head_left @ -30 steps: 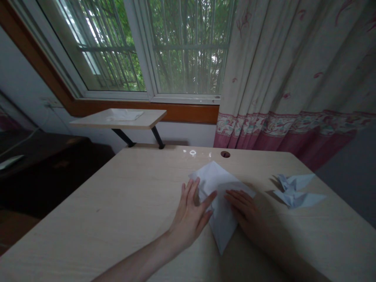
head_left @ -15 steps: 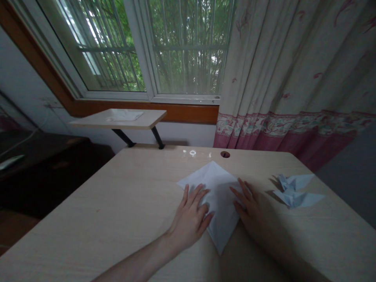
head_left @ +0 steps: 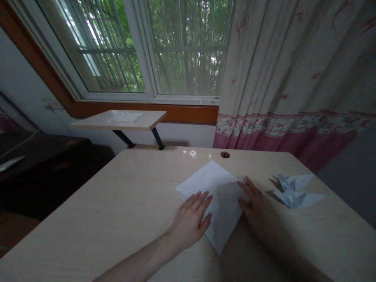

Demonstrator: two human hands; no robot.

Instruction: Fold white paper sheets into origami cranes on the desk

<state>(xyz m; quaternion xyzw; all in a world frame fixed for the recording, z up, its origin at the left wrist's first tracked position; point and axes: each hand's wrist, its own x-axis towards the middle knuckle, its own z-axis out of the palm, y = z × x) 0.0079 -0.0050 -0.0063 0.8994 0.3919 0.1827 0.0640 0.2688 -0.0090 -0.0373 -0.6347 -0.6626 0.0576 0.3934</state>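
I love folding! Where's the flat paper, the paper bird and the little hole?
flat paper (head_left: 220, 185): head view, bare middle.
paper bird (head_left: 298, 199): head view, near wing.
little hole (head_left: 225, 154): head view, its centre.

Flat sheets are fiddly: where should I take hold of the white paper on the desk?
Probably its far corner, pinched from the window side: the white paper lies flat, with the left hand and right hand covering its side edges.

paper sheet (head_left: 220, 188): near-left edge under left hand (head_left: 190, 221); right corner under right hand (head_left: 255, 203)
right forearm (head_left: 279, 250): deep shadow, outline barely readable, cut by bottom edge
left forearm (head_left: 138, 264): cut by bottom edge
folded paper piece (head_left: 293, 191): form too small to tell
white item (head_left: 125, 115) on shelf (head_left: 147, 122): unidentifiable
desk (head_left: 117, 203): near corners out of frame
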